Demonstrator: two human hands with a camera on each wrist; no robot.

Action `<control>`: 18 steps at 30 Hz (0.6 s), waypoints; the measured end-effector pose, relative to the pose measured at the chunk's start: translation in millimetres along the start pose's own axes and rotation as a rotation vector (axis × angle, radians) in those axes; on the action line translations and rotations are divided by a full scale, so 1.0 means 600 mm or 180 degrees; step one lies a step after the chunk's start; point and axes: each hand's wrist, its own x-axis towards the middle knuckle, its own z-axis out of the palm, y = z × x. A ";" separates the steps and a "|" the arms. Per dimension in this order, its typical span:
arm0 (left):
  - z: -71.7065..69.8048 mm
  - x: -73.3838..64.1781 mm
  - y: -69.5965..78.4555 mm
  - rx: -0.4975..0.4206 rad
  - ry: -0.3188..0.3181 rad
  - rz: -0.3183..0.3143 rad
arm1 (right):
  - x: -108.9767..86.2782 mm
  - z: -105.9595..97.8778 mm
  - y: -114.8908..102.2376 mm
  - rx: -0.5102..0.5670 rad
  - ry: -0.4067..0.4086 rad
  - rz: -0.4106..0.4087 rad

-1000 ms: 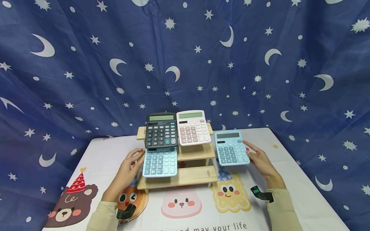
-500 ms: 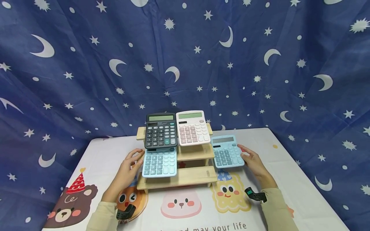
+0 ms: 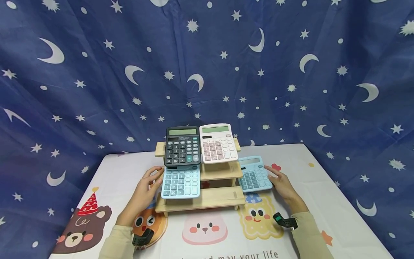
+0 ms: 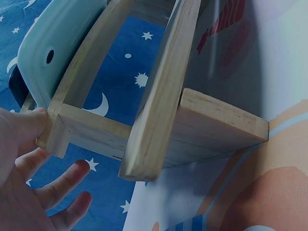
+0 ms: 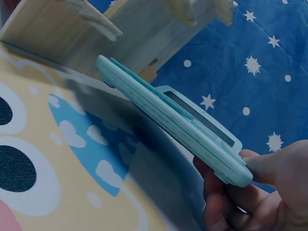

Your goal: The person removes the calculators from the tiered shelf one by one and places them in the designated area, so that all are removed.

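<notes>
A three-step wooden stand (image 3: 223,197) sits on the table. My left hand (image 3: 144,190) grips the left end of its middle step; in the left wrist view the thumb lies at the plank's end and two fingers stretch out free. Beside the stand's right side, my right hand (image 3: 284,186) pinches a light blue calculator (image 3: 253,177) by its right edge. The right wrist view shows this calculator edge-on, tilted above the tablecloth. Another blue calculator (image 3: 181,185) leans on the middle step, its top hidden behind a black calculator (image 3: 182,147). A white-and-pink calculator (image 3: 219,144) leans beside the black one.
The white tablecloth (image 3: 119,176) is printed with cartoon figures. A dark blue curtain (image 3: 207,72) with stars and moons hangs behind the table. Black straps with small devices are on both wrists.
My right hand has carried the blue calculator left and down, close to the stand's right side, where the white calculator and stand now overlap its left edge. My left hand keeps its hold on the stand.
</notes>
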 end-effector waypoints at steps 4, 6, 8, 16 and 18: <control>-0.001 0.000 -0.001 0.0022 0.0010 0.0049 | 0.002 0.005 0.003 -0.0123 -0.0007 0.0056; -0.002 0.000 -0.002 0.0016 -0.0002 0.0056 | 0.001 0.006 0.004 -0.0152 0.0020 0.0077; -0.002 0.000 -0.003 0.0005 -0.0016 0.0053 | 0.001 0.008 0.005 -0.0157 0.0047 0.0091; -0.001 -0.001 -0.001 -0.0017 -0.0022 0.0009 | 0.004 0.012 0.004 -0.0306 0.0212 0.0317; -0.001 -0.001 -0.001 -0.0015 -0.0010 0.0014 | 0.005 0.013 0.002 -0.0354 0.0219 0.0363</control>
